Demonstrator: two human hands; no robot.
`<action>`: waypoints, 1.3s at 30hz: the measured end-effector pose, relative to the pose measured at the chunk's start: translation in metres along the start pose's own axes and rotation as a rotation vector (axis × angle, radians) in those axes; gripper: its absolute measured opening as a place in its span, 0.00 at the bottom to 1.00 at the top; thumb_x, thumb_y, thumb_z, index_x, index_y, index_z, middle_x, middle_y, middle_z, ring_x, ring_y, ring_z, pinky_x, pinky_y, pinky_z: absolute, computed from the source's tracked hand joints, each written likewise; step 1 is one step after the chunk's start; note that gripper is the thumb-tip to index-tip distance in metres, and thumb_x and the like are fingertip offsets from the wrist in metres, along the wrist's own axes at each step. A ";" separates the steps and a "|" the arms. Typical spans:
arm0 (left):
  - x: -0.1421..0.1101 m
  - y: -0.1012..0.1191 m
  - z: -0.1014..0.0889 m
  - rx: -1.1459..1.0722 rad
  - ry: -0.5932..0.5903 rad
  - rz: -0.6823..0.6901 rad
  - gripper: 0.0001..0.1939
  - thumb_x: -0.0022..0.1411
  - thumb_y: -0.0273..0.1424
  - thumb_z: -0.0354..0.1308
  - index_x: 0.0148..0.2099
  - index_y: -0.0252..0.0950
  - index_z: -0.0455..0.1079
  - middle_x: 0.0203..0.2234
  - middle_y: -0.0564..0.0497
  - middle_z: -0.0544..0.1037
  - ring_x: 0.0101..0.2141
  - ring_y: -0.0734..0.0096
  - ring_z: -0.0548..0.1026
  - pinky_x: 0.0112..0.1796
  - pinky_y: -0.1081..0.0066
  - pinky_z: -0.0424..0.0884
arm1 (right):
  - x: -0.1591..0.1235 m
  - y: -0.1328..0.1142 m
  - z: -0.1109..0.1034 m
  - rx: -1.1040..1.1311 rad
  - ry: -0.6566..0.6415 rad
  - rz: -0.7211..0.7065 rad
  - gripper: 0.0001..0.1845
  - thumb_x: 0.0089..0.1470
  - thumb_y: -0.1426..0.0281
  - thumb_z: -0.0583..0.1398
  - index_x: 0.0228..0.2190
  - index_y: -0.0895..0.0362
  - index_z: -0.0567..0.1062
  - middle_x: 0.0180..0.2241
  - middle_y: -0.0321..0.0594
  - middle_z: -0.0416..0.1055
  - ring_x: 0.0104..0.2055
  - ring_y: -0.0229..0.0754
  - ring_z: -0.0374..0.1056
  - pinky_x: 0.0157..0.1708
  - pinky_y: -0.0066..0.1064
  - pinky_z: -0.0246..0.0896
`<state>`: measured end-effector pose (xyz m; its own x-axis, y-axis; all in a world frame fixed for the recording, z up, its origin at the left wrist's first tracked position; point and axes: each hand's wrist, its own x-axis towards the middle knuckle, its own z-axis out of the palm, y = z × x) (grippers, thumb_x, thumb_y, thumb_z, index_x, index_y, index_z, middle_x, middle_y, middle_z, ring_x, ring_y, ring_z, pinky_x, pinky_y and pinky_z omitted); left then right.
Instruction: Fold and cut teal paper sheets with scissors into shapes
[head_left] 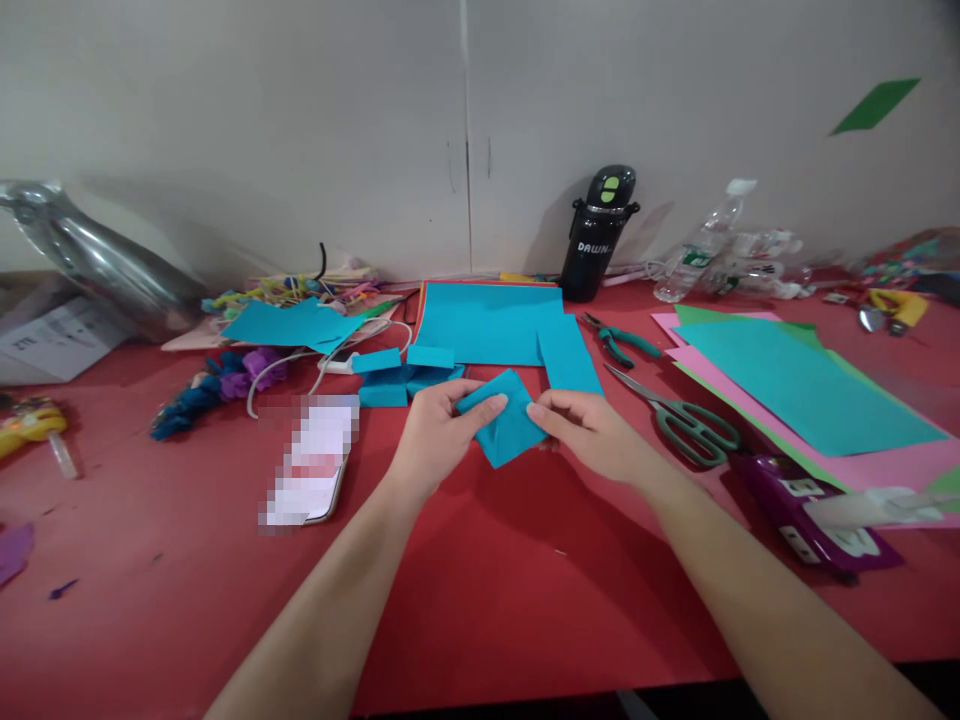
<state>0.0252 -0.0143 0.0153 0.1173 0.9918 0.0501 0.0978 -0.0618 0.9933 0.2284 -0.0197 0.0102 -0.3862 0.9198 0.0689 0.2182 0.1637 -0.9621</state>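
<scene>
A folded piece of blue paper (504,428), turned like a diamond with crease lines, is held above the red table between both hands. My left hand (439,430) pinches its left side, the thumb lying across the front. At the right corner, my right hand (581,425) grips the paper between thumb and fingers. Behind them lie a flat blue sheet (480,325) and a blue strip (568,360). Several small folded blue paper pieces (386,385) stand just left of the sheet.
Scissors (694,430) and green-handled pliers (626,345) lie to the right, near stacked coloured paper (810,385) and a purple packet (802,520). A phone (319,460) rests at left. At the back stand a black bottle (592,245) and a steel jug (112,260).
</scene>
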 end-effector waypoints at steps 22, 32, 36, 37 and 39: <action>-0.001 -0.001 0.004 -0.023 0.017 -0.022 0.13 0.58 0.38 0.67 0.30 0.35 0.72 0.22 0.54 0.76 0.24 0.70 0.78 0.25 0.72 0.78 | 0.005 0.010 0.011 0.026 0.365 -0.072 0.22 0.58 0.56 0.63 0.21 0.55 0.65 0.20 0.30 0.54 0.24 0.35 0.51 0.24 0.30 0.47; 0.000 -0.001 0.003 0.057 -0.117 -0.034 0.13 0.61 0.38 0.64 0.32 0.33 0.70 0.24 0.49 0.78 0.25 0.66 0.80 0.26 0.71 0.76 | 0.006 0.009 0.008 0.042 0.404 -0.079 0.20 0.57 0.59 0.63 0.20 0.55 0.65 0.20 0.30 0.55 0.24 0.35 0.51 0.24 0.30 0.47; 0.000 -0.002 0.000 0.099 -0.167 -0.074 0.13 0.61 0.38 0.63 0.32 0.34 0.69 0.23 0.51 0.76 0.23 0.68 0.78 0.27 0.70 0.74 | 0.005 0.010 0.005 0.046 0.375 -0.121 0.19 0.60 0.62 0.60 0.21 0.55 0.64 0.22 0.31 0.54 0.25 0.36 0.50 0.25 0.30 0.46; 0.000 -0.002 0.000 0.108 -0.188 -0.071 0.14 0.61 0.39 0.62 0.31 0.34 0.68 0.24 0.51 0.75 0.24 0.68 0.78 0.27 0.70 0.73 | 0.005 0.011 0.004 0.041 0.371 -0.126 0.19 0.60 0.62 0.60 0.21 0.55 0.64 0.22 0.31 0.53 0.25 0.36 0.50 0.25 0.30 0.46; 0.001 -0.002 -0.001 0.156 -0.183 -0.012 0.16 0.63 0.41 0.60 0.29 0.35 0.67 0.23 0.53 0.72 0.25 0.71 0.74 0.27 0.72 0.69 | 0.005 0.012 0.003 0.034 0.357 -0.120 0.20 0.61 0.61 0.59 0.20 0.55 0.62 0.22 0.31 0.52 0.25 0.36 0.49 0.25 0.30 0.45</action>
<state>0.0241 -0.0129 0.0136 0.2907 0.9568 0.0042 0.2501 -0.0802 0.9649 0.2268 -0.0143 -0.0013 -0.0694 0.9620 0.2639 0.1578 0.2718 -0.9493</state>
